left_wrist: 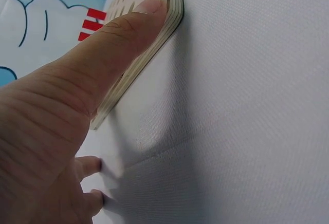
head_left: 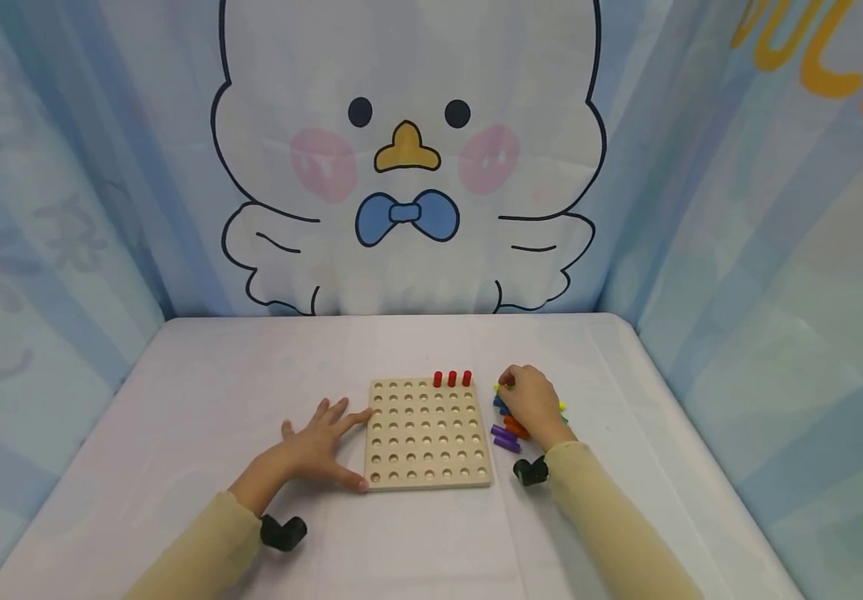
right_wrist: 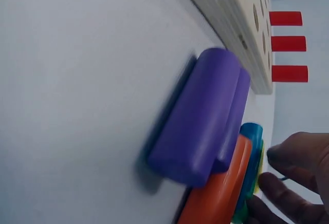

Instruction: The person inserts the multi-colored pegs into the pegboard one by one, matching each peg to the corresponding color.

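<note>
A square wooden pegboard (head_left: 428,483) with rows of round holes lies flat on the table. Three red pegs (head_left: 452,379) stand upright in its back row, at the right end. My left hand (head_left: 318,446) is spread at the board's left side, its thumb at the near corner and a finger on the left edge. To the right of the board, my right hand (head_left: 532,404) reaches down over a pile of pegs, fingers bent at a yellow peg (right_wrist: 260,170). Whether they pinch it is unclear. Purple pegs (right_wrist: 198,121), an orange peg (right_wrist: 218,183) and a blue peg (right_wrist: 252,131) lie beside it.
White cloth covers the table (head_left: 401,542). A curtain (head_left: 408,267) printed with a cartoon bird hangs behind it, and more curtains flank both sides. Part of the peg pile is hidden under my right hand. Each wrist has a black device (head_left: 283,533).
</note>
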`<state>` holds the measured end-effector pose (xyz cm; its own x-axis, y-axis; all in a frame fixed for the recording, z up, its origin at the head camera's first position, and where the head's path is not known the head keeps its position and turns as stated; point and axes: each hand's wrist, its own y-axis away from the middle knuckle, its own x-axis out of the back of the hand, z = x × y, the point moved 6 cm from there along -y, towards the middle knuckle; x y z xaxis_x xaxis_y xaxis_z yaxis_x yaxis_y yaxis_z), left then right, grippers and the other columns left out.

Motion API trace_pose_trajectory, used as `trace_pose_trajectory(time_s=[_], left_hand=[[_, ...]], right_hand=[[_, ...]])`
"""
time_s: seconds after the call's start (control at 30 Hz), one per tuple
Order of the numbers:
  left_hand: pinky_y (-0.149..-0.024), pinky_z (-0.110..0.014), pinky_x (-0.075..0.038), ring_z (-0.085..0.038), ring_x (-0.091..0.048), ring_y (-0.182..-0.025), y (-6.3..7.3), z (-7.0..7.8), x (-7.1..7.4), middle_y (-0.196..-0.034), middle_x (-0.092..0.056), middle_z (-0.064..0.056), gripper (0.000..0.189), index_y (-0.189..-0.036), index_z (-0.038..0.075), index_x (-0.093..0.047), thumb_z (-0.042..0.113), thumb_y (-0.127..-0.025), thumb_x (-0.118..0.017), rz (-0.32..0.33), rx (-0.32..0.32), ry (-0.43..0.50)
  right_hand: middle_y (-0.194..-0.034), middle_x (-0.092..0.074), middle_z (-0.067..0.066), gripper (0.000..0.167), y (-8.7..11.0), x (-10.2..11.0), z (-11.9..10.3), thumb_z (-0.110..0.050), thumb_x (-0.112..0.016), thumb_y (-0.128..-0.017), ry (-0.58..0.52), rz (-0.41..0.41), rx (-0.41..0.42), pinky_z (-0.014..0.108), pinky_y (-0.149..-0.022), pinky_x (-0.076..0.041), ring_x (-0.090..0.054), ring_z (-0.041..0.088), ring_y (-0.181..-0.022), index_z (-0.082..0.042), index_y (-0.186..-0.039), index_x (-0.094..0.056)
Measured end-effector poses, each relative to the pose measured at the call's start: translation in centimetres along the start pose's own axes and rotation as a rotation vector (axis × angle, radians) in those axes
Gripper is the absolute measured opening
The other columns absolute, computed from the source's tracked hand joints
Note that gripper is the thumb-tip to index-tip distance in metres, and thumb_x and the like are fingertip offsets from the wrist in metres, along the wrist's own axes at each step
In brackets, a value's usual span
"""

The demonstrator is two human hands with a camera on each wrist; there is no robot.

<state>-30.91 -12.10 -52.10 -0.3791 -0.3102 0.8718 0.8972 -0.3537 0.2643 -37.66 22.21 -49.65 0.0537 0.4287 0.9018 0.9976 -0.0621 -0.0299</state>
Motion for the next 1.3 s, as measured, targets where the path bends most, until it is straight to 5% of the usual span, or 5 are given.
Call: trace_pose_trajectory(time_s=[0.4, 0.97, 1.3], left_hand=[[-0.104, -0.091, -0.002, -0.05, -0.006, -0.158, 0.1, 0.1, -0.1, -0.172, -0.017, -0.019, 0.118, -0.162, 0.031, -0.035, 0.066, -0.064, -0.09, 0.003, 0.014, -0.002], [-0.105, -0.09, -0.001, -0.049, -0.005, -0.158, -0.2, -0.1, -0.1, -0.173, -0.016, -0.018, 0.118, -0.162, 0.032, -0.034, 0.068, -0.064, -0.09, -0.004, 0.023, 0.0], [-0.105, -0.09, 0.0, -0.048, -0.003, -0.159, -0.2, -0.2, -0.1, -0.173, -0.015, -0.017, 0.115, -0.162, 0.032, -0.034, 0.066, -0.066, -0.089, -0.022, 0.026, 0.014]], right_hand=[[-0.112, -0.074, 0.013, 0.019, 0.6, -0.3, 1.0, -0.013, -0.068, -0.099, -0.016, -0.081, -0.049, 0.043, -0.094, -0.057, -0.063, 0.023, -0.086, -0.005, -0.116, -0.071], [-0.11, -0.068, 0.014, 0.026, 0.3, 0.1, 0.7, -0.012, -0.066, -0.1, -0.029, 0.024, 0.008, 0.043, -0.087, -0.058, -0.063, 0.026, -0.088, -0.009, -0.126, -0.066], [-0.11, -0.071, 0.012, 0.018, 0.3, 0.2, -1.2, -0.014, -0.067, -0.098, -0.146, 0.062, 0.031, 0.041, -0.085, -0.059, -0.066, 0.025, -0.093, -0.01, -0.116, -0.066]])
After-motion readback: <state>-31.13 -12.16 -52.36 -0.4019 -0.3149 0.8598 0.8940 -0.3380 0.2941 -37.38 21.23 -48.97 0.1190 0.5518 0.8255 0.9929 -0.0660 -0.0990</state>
